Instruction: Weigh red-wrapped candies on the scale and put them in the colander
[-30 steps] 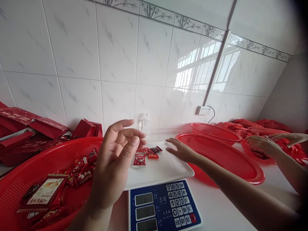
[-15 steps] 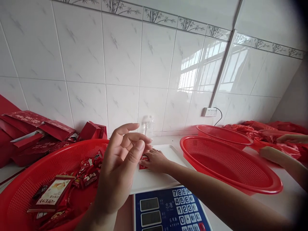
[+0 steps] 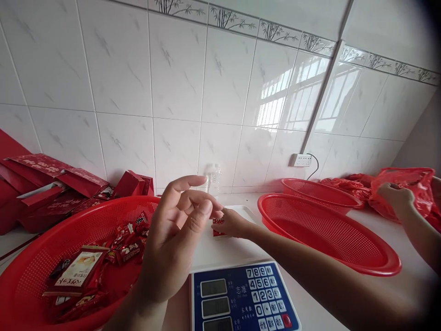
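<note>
My left hand (image 3: 177, 236) is raised in front of the scale, palm inward, its fingers loosely curved and apart, with nothing visible in them. Behind it, my right hand (image 3: 234, 223) reaches in over the scale's white tray (image 3: 210, 257). A small red packet with white print (image 3: 218, 226) is under its fingers, which are partly hidden by the left hand. The blue keypad panel (image 3: 241, 296) of the scale faces me. To the left, a red plastic basket (image 3: 25, 276) holds several red-wrapped snacks and one cream-and-red packet (image 3: 77, 271).
Two red baskets (image 3: 327, 234) stand at the right. Beyond them, another person's hand (image 3: 396, 197) holds a red plastic bag (image 3: 420, 184). Red cartons (image 3: 44, 184) lie at the back left. A clear bottle (image 3: 214, 178) and a power strip (image 3: 301, 160) are at the tiled wall.
My right hand and the red packet have shifted slightly right on the tray. My left hand keeps nearly the same pose. The other person's hands have lifted a red bag.
</note>
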Tool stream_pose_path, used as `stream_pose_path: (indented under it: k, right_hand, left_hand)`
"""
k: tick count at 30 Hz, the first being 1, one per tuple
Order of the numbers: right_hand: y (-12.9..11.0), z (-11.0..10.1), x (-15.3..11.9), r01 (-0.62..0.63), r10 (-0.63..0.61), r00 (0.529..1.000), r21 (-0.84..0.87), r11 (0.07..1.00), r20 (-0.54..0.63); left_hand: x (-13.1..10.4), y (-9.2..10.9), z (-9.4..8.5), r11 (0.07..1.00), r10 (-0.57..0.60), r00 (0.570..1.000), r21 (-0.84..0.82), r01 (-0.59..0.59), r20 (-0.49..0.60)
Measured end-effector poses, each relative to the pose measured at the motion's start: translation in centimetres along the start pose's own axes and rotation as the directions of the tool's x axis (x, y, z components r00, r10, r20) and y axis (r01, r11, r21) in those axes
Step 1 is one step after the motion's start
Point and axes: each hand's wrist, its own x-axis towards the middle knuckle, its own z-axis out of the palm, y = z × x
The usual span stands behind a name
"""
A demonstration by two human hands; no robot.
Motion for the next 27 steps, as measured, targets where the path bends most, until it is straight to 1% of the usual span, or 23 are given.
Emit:
stream_pose_path:
  k: [5,7,9,13,17,19,21,24,27]
  right_hand:
    - [0.7,-2.2,-0.5,-0.108,0.111,0.993,0.081,0.991,-0.039]
    - [1.4,-3.0,-0.7,-0.15,0.151,0.988,0.076,0.986,-0.014]
    - [2.0,-3.5,-1.0,-0.187,0.186,0.982,0.034,0.982,0.035]
    - [2.6,-3.3,-2.1,-0.201,0.216,0.97,-0.124,0.972,0.116]
    - [2.2,-2.4,-2.9,-0.167,0.198,0.975,-0.25,0.954,0.105]
    - [2.1,-2.4,-3.2,-0.161,0.191,0.979,-0.291,0.943,0.077]
    - [2.5,-3.2,-3.5,-0.186,0.202,0.979,-0.33,0.925,0.015]
    - [4.3,-5.6,-4.3,-0.275,0.251,0.961,-0.371,0.887,-0.113]
    - [7.1,-8.3,-5.2,-0.377,0.322,0.925,-0.389,0.841,-0.199]
  left_hand:
    - [-0.1,0.0,0.0,1.0,0.01,1.0,0.013,-0.011,0.013]
    - [-0.2,0.0,-0.1,1.0,0.012,1.0,0.015,-0.012,0.023]
    - [-0.2,-0.1,-0.2,1.0,0.012,0.999,0.018,-0.012,0.03]
    - [-0.1,-0.3,-0.2,0.999,0.026,0.999,0.032,-0.028,0.048]
    - [-0.2,-0.4,-0.3,0.998,0.033,0.997,0.051,-0.037,0.066]
    - [-0.3,-0.3,-0.4,0.998,0.034,0.998,0.059,-0.038,0.059]
    - [-0.3,-0.2,-0.6,0.997,0.046,0.998,0.066,-0.049,0.043]
    - [-0.2,-0.2,-0.7,0.994,0.081,0.996,0.07,-0.083,0.028]
    - [-0.1,-0.2,-0.6,0.992,0.105,0.994,0.065,-0.107,0.035]
